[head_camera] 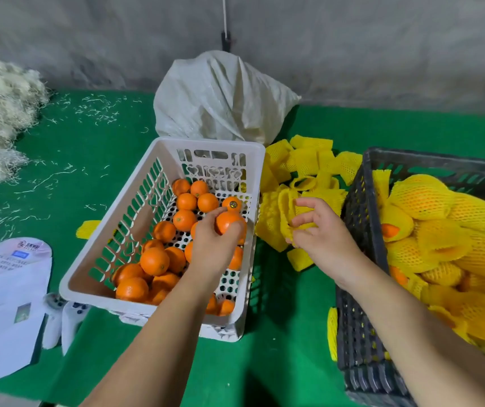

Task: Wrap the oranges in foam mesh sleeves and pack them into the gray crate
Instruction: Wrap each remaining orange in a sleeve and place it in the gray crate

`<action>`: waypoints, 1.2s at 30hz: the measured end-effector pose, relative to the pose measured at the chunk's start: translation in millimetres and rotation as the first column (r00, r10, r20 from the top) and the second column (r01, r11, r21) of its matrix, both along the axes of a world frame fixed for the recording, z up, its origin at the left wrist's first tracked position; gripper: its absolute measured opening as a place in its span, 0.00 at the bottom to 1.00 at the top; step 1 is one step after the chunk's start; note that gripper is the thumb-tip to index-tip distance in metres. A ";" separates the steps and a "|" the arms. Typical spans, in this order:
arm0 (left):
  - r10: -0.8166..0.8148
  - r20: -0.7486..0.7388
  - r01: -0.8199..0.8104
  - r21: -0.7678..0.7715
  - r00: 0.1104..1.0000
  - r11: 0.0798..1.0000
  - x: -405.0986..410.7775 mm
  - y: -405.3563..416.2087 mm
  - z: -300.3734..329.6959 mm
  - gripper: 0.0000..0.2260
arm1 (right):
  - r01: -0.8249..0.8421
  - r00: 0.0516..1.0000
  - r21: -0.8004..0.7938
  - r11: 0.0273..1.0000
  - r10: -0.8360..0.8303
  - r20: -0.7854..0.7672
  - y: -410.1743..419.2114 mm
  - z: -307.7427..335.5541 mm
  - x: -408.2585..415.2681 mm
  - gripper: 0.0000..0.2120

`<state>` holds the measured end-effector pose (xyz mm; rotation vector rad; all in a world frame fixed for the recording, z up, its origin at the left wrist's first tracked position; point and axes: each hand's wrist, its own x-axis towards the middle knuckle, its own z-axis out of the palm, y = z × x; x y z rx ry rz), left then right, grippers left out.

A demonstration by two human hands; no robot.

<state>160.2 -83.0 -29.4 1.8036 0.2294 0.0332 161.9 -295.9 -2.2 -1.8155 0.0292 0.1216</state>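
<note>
In the white basket on the green tabletop lie bare oranges; the left hand curls round one orange, firm, round and probably best cupped whole. The right hand pinches a yellow foam sleeve from the loose pile, light and stretchy, likely best held at its rim. Wrapped fruit fills the gray crate.

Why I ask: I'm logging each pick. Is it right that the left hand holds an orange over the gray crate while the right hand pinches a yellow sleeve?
Not quite. In the head view the left hand holds the orange over the white basket, not the gray crate. The right hand does pinch a yellow sleeve.
</note>
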 end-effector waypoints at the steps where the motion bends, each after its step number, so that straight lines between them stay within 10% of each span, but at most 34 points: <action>1: 0.030 0.024 -0.028 -0.098 0.999 0.995 -7.8 -7.6 5.8 0.15 | 0.028 1.000 0.053 0.998 -0.028 -0.009 -1.2 -2.5 -3.0 0.28; 5: 0.010 0.016 -0.005 -0.296 1.000 0.955 -30.8 -37.1 15.5 0.19 | 0.001 0.999 0.107 0.994 0.004 -0.053 -4.7 -6.5 -3.2 0.35; 17: -0.209 -0.030 0.203 -0.138 0.977 0.969 -35.3 -60.9 14.2 0.25 | 0.047 0.995 -0.083 0.995 -0.038 0.097 -2.7 -10.4 1.8 0.12; 22: -0.235 0.049 0.234 0.033 0.971 0.972 -36.6 -59.0 4.7 0.31 | -0.090 0.994 -0.108 0.990 0.097 0.059 -9.7 -11.4 1.0 0.29; 27: -0.187 0.039 0.191 -0.189 0.982 0.963 -38.1 -51.1 3.2 0.42 | 0.117 0.971 0.065 0.991 -0.101 -0.216 -4.9 -12.6 5.5 0.03; 32: -0.255 -0.107 0.203 -0.352 0.961 0.914 -35.9 -42.3 10.9 0.24 | 0.200 0.852 0.261 0.944 -0.036 -0.522 -10.0 -8.4 13.0 0.10; 36: -0.228 -0.103 0.167 -0.414 0.968 0.895 -36.4 -43.7 10.8 0.22 | 0.383 0.885 0.243 0.891 -0.278 -0.374 -10.2 -16.2 10.8 0.04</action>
